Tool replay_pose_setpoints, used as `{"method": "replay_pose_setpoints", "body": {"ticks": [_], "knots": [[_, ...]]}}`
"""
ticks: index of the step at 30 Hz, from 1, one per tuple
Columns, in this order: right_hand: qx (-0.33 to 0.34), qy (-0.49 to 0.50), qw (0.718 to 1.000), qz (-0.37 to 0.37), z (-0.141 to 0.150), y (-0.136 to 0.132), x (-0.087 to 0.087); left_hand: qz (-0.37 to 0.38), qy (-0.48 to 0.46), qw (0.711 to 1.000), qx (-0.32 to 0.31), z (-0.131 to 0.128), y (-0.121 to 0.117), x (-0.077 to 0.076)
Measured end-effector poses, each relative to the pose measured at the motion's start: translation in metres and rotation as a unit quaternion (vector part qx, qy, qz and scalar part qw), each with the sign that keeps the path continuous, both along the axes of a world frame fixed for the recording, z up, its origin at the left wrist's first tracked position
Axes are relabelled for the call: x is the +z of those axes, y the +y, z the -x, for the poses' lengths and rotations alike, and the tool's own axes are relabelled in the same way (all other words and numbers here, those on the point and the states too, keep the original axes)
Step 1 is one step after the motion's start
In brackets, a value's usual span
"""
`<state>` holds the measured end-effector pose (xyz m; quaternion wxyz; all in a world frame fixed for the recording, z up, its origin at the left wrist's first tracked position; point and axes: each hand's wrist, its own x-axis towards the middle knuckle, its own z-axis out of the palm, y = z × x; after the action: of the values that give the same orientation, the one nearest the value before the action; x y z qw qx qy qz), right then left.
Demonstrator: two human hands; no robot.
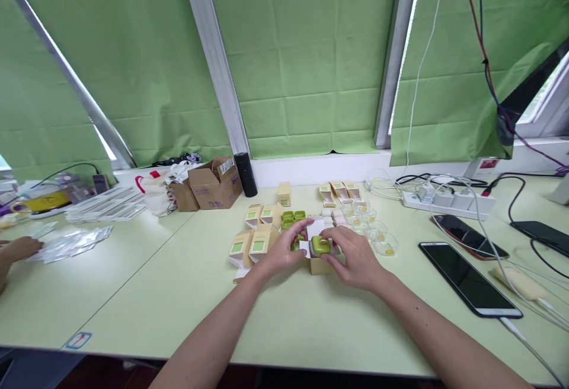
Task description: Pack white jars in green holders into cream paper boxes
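Small boxes [263, 242] are standing on the bench [178, 294], left of the left hand [284, 251]; plastic cups [377, 232] are sitting behind the right hand [356, 257]. Power strip [448, 203] is lying farther right, phones [470, 279] in front. Cardboard carton [214, 189] is resting back left, cylinder [245, 174] beside it.

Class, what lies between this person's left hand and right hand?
In the head view, between the left hand and right hand: a green case, at the open top of a white-flapped tan box.

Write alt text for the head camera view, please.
A person's right hand grips a green case at an open box, the left hand at its white flap; small boxes, clear containers and phones lie around on a pale table.
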<state>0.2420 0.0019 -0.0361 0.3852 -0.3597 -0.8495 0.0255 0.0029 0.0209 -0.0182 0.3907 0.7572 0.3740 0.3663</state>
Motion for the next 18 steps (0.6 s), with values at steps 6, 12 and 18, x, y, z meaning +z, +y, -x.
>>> {"method": "replay_pose_setpoints", "body": {"ticks": [6,12,18], "knots": [[0.016,-0.021,1.0,-0.005,0.0024,-0.0011,0.0005,0.012,-0.017,1.0,-0.004,-0.0001,-0.0009,0.0002],[0.019,-0.01,1.0,-0.009,0.006,0.0006,-0.0009,0.015,-0.014,1.0,-0.004,-0.0005,-0.0006,0.0001],[0.014,0.023,1.0,-0.001,0.0089,0.0031,-0.0046,0.009,-0.02,1.0,-0.006,-0.0003,-0.0012,0.0004]]}}
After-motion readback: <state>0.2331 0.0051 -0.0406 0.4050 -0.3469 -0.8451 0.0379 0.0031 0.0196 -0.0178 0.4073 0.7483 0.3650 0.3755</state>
